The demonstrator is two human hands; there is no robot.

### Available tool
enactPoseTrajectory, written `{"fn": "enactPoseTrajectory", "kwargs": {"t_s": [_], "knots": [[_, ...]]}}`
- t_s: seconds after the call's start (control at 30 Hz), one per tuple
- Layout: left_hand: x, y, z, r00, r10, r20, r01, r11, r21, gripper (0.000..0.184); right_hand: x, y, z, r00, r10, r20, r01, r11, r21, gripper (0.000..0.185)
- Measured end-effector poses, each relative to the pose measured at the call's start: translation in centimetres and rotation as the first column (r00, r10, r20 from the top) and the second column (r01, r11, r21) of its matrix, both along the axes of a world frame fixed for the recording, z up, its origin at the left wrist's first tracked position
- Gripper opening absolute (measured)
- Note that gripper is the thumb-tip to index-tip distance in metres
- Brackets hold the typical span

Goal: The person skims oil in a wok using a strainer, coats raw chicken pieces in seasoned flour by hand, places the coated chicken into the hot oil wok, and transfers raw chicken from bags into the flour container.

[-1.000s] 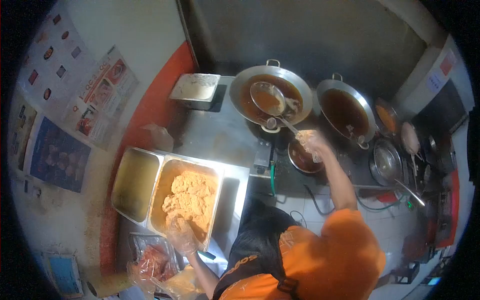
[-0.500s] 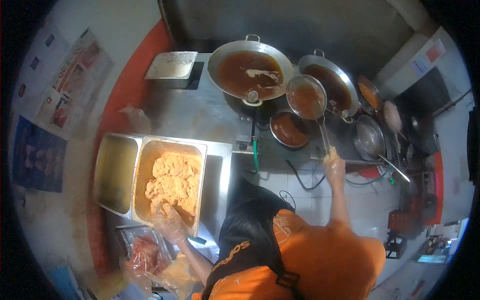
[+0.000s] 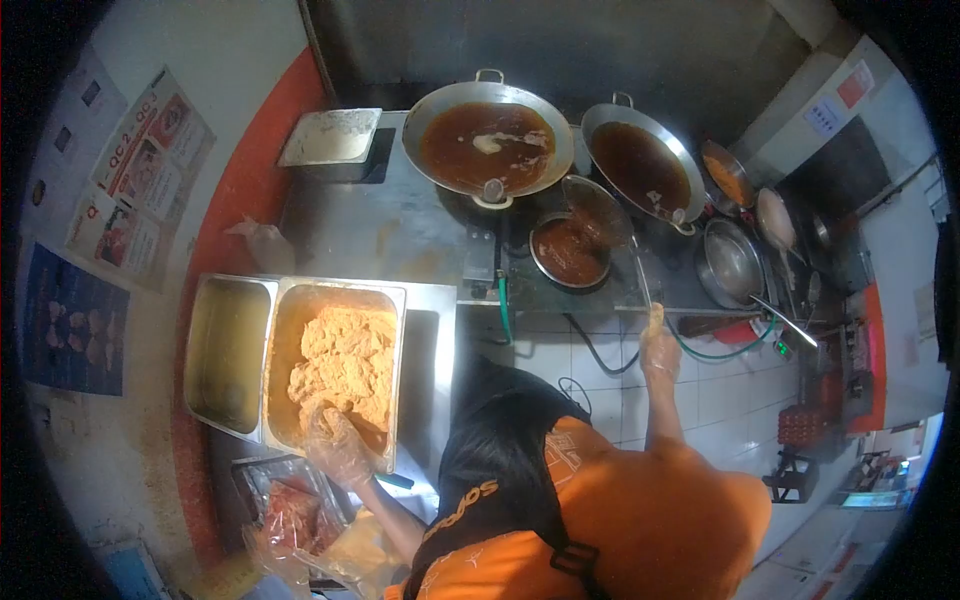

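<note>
My right hand (image 3: 660,352), in a clear plastic glove, is closed around the handle of a wire-mesh strainer (image 3: 598,208). The strainer is tilted on edge over a small pan of brown liquid (image 3: 562,262), between two larger woks. My left hand (image 3: 343,455), also gloved, is at the near edge of a steel tub (image 3: 404,330) of orange-yellow breaded pieces (image 3: 345,355). Its fingers, coated with crumbs, are curled on a breaded piece, partly hidden by the hand.
A large wok (image 3: 455,175) of brown oil holds pale floating bits. Right of it stands a second oil wok (image 3: 640,170). Beside the breading is a tub of yellowish liquid (image 3: 230,350). Bagged red meat (image 3: 290,515) lies nearest me. A green hose (image 3: 503,310) hangs at the counter edge.
My right hand has turned the strainer from nearly level to steeply tilted, lowering it left towards the small pan. My left hand has stayed at the breaded pieces.
</note>
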State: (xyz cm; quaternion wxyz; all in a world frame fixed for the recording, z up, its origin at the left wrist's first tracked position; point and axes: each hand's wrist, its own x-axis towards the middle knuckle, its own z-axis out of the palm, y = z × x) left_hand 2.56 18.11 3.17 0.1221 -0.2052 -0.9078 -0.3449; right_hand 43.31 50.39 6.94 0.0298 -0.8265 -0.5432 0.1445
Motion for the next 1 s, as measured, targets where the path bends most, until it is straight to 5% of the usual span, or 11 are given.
{"fn": "enactPoseTrajectory", "kwargs": {"t_s": [0.1,0.33,0.43,0.5,0.63,0.73,0.83,0.9,0.93,1.0], "knots": [[0.5,0.6,1.1,0.997,0.043,0.065,-0.042,0.999,-0.011,0.024,0.5,0.5,-2.2,0.998,-0.049,-0.05,0.052,0.997,0.058,0.082],[0.0,-0.1,-0.5,0.996,0.094,0.007,-0.094,0.994,-0.053,0.024,2.4,0.1,-7.2,0.983,0.165,-0.077,-0.16,0.985,0.063,0.082],[-0.6,-0.2,-1.5,1.0,0.013,0.017,-0.013,1.0,0.018,0.024,2.5,-0.7,-7.8,0.989,-0.007,-0.146,0.018,0.997,0.077,0.078],[-0.6,-0.1,-1.4,0.999,0.012,0.042,-0.015,0.999,0.053,0.024,3.5,-0.4,-8.8,0.981,0.144,-0.127,-0.108,0.961,0.254,0.077],[-0.1,0.1,-0.2,0.984,0.078,0.161,-0.07,0.996,-0.054,0.029,3.7,-0.3,-9.6,0.98,-0.019,-0.197,0.04,0.994,0.102,0.08],[-0.3,0.1,-1.1,0.998,0.06,-0.006,-0.061,0.995,-0.074,0.029,4.9,-0.1,-10.4,0.977,0.16,-0.139,-0.138,0.978,0.153,0.081],[-0.5,-0.4,-1.8,0.996,0.084,0.0,-0.084,0.996,-0.042,0.022,3.9,-0.5,-10.1,0.982,-0.028,-0.187,0.041,0.997,0.067,0.073],[-0.8,-0.3,-2.1,0.997,0.067,-0.034,-0.07,0.994,-0.078,0.028,5.4,-0.1,-12.8,0.97,0.242,-0.032,-0.225,0.939,0.26,0.043],[-0.8,-0.3,-2.0,0.997,0.069,-0.034,-0.072,0.994,-0.081,0.028,5.5,-0.2,-12.6,0.969,0.243,-0.033,-0.227,0.939,0.257,0.043],[-0.7,0.0,-1.8,0.997,0.069,-0.022,-0.071,0.995,-0.071,0.025,4.7,0.0,-11.1,0.843,0.49,-0.222,-0.391,0.841,0.373,0.03]]}}
